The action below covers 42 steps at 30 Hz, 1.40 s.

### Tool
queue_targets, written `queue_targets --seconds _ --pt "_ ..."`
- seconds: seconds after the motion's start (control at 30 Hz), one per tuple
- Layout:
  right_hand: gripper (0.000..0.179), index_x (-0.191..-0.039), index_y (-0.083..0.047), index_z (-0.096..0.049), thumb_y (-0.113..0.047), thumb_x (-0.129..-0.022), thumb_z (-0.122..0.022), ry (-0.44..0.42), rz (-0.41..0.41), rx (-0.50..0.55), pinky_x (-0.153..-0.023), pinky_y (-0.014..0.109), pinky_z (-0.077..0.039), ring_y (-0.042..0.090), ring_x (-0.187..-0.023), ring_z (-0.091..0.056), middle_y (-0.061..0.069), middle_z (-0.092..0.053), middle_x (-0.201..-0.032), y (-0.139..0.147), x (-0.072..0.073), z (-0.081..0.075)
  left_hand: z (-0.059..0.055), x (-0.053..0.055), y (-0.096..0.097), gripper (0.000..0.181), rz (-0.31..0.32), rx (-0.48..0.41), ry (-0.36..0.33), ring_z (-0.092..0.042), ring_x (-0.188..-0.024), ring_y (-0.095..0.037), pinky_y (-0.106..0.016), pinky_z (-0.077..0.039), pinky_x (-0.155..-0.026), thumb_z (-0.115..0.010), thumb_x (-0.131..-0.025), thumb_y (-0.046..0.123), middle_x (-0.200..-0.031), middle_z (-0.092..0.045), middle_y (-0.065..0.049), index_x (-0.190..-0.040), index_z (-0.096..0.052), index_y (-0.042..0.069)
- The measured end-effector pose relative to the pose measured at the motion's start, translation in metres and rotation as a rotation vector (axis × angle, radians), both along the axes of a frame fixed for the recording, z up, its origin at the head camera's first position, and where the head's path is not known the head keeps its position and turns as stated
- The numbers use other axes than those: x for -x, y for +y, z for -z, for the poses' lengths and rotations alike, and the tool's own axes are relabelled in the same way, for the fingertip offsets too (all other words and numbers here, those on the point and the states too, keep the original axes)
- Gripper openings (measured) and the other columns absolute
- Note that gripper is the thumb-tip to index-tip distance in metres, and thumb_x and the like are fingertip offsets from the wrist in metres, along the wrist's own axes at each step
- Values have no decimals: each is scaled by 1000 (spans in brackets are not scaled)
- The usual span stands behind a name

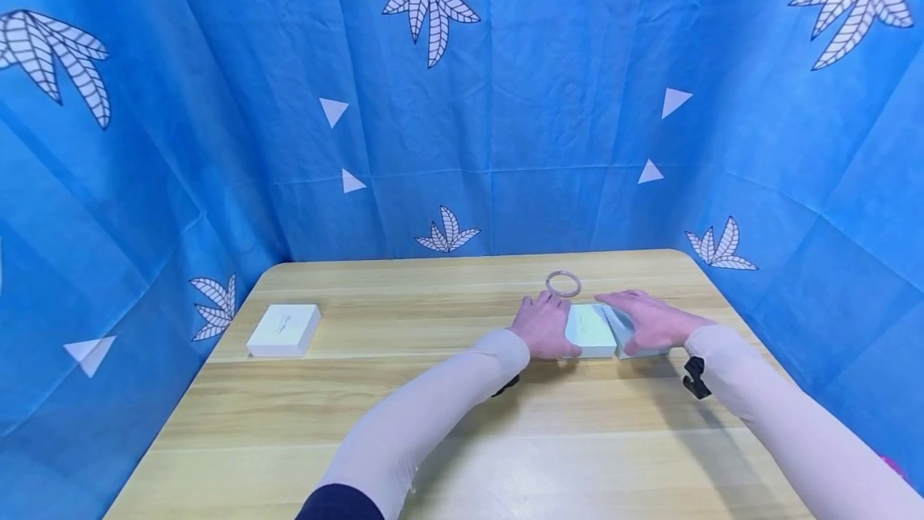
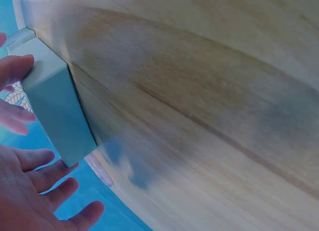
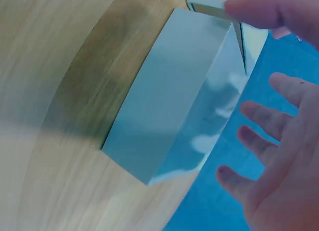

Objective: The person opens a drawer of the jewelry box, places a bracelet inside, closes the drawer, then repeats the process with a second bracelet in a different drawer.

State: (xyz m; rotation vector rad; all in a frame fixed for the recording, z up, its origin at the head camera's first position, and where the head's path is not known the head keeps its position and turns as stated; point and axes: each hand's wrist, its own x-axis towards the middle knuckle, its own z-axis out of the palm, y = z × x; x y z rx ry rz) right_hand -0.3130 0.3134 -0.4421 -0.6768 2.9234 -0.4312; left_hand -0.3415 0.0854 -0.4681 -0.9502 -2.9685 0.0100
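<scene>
Two pale white boxes lie side by side on the wooden table. My left hand (image 1: 543,328) is at the left box (image 1: 592,329), its thumb against the near top edge and its spread fingers by the far corner. In the left wrist view, one fingertip touches the corner of this box (image 2: 62,116). Beside it is the right box (image 1: 619,329), turned at a slight angle, leaving a narrow wedge between them. Over it is my right hand (image 1: 653,321). In the right wrist view its thumb reaches the corner of the box (image 3: 159,96), while the other fingers spread apart from it.
A thin pinkish ring (image 1: 563,284) lies just behind the left box. Another white box (image 1: 285,330) sits at the table's far left. Blue patterned curtain (image 1: 491,103) surrounds the back and sides of the wooden table (image 1: 289,440).
</scene>
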Motion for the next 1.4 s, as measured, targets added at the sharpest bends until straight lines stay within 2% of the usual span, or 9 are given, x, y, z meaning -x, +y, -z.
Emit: queue_targets --seconds 0.37,0.6,0.83,1.4 --pt "102 -154 -11 -41 -17 -63 -87 -23 57 -45 -95 65 -45 41 -126 -48 24 -51 -144 4 0 8 7 0 3 88 0 4 -3 -45 -133 -16 -42 -43 -103 -70 -76 70 -146 -52 4 -145 -49 19" --pt "101 -155 -13 -39 -20 -67 -86 -43 91 -36 -97 67 -43 41 -128 -47 25 -49 -145 6 1 9 3 0 5 85 -1 3 -9 -44 -134 -16 -42 -43 -103 -70 -77 68 -146 -53 4 -144 -50 20" --pt "99 -154 -10 -40 -21 -67 -87 -16 67 -41 -97 72 -40 46 -129 -46 25 -51 -145 5 2 5 1 0 5 86 6 -6 -7 -44 -136 -17 -43 -42 -105 -70 -77 68 -146 -52 3 -145 -49 20" --pt "96 -153 -12 -43 -25 -69 -86 -12 85 -52 -98 71 -37 44 -131 -44 23 -52 -145 8 4 6 1 1 9 86 4 12 -8 -42 -137 -17 -44 -41 -107 -68 -78 70 -146 -52 4 -146 -48 21"
